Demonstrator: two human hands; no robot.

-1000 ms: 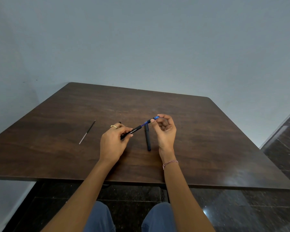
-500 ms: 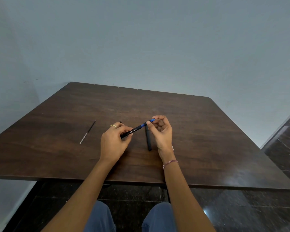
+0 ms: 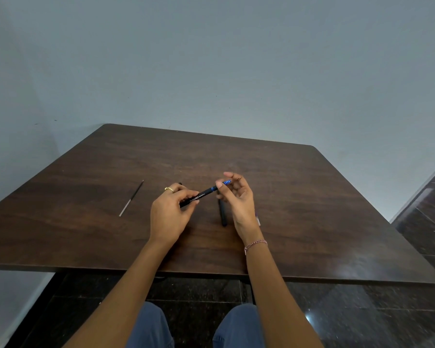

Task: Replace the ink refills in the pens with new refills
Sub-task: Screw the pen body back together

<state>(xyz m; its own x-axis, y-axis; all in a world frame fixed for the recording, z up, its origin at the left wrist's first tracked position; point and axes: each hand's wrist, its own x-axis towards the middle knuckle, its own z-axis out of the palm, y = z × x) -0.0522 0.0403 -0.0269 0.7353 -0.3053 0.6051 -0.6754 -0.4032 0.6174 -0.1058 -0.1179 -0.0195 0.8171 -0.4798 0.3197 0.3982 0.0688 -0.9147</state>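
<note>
My left hand [image 3: 170,212] grips the black barrel of a pen [image 3: 201,195] just above the dark wooden table [image 3: 312,209]. The pen slants up to the right and ends in a blue tip. My right hand [image 3: 237,199] pinches that blue tip [image 3: 226,182] between thumb and fingers, palm turned toward me. A second black pen part [image 3: 222,214] lies on the table between my hands, partly hidden by the right hand. A thin refill [image 3: 132,198] lies alone on the table to the left. A small pale piece [image 3: 258,219] peeks out behind my right wrist.
The table stands in a corner against pale grey walls [image 3: 211,71]. A dark glossy floor [image 3: 425,222] shows to the right and below the near table edge. My knees in blue trousers [image 3: 236,327] are under that edge.
The right hand has turned at the blue tip, its fingers spreading more and the palm rotating toward me. The left hand keeps the barrel still in the same place.
</note>
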